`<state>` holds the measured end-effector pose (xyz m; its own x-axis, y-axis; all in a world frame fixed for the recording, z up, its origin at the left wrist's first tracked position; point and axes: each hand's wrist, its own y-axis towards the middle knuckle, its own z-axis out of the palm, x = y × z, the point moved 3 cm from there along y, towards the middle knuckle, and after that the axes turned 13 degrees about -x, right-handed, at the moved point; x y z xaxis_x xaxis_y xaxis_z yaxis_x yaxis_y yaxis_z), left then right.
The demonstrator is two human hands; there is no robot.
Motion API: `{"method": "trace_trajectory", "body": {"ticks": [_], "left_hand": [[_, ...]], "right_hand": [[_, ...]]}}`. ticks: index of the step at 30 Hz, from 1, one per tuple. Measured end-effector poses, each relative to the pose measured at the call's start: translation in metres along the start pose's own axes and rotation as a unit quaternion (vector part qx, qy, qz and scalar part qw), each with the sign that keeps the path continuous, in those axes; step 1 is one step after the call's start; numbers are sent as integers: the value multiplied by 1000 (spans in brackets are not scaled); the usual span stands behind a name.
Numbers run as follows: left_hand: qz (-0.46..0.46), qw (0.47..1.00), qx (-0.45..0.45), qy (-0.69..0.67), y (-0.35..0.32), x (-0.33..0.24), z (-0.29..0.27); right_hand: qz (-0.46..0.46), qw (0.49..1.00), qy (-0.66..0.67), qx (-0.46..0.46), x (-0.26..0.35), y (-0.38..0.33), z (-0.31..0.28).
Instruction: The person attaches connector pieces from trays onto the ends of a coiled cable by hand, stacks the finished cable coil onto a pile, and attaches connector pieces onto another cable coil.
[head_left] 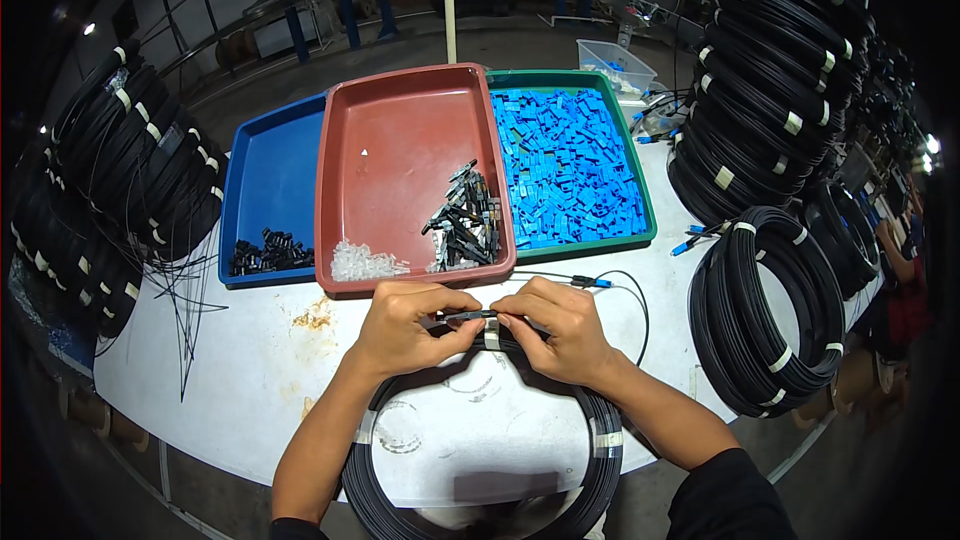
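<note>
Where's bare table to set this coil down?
Bare table lies left of the left hand, below the blue tray. The coil rings another patch. Right of the right hand, stacked coils crowd it.

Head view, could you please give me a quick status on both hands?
Left hand and right hand pinch small black connector. Black cable coil lies beneath. Red tray just beyond; nothing blocking.

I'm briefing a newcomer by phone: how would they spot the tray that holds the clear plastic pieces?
Start at the white table, where three trays sit side by side beyond the hands. The middle one, the red tray, holds the clear plastic pieces at its near edge beside a pile of black parts. Its neighbours are a blue tray and a green tray full of blue pieces.
</note>
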<state>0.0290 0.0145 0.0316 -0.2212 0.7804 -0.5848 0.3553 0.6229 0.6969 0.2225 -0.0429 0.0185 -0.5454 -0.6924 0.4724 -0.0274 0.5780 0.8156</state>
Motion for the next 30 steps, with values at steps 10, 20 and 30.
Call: {"method": "trace_trajectory", "body": {"ticks": [10, 20, 30], "left_hand": [[34, 999, -40, 3, 1, 0, -4], [42, 997, -48, -30, 2, -8, -2], [19, 999, -16, -43, 4, -16, 4]], "right_hand": [[0, 999, 7, -33, 3, 2, -3], [-102, 992, -10, -72, 5, -3, -6], [-216, 972, 16, -90, 8, -2, -6]]}}
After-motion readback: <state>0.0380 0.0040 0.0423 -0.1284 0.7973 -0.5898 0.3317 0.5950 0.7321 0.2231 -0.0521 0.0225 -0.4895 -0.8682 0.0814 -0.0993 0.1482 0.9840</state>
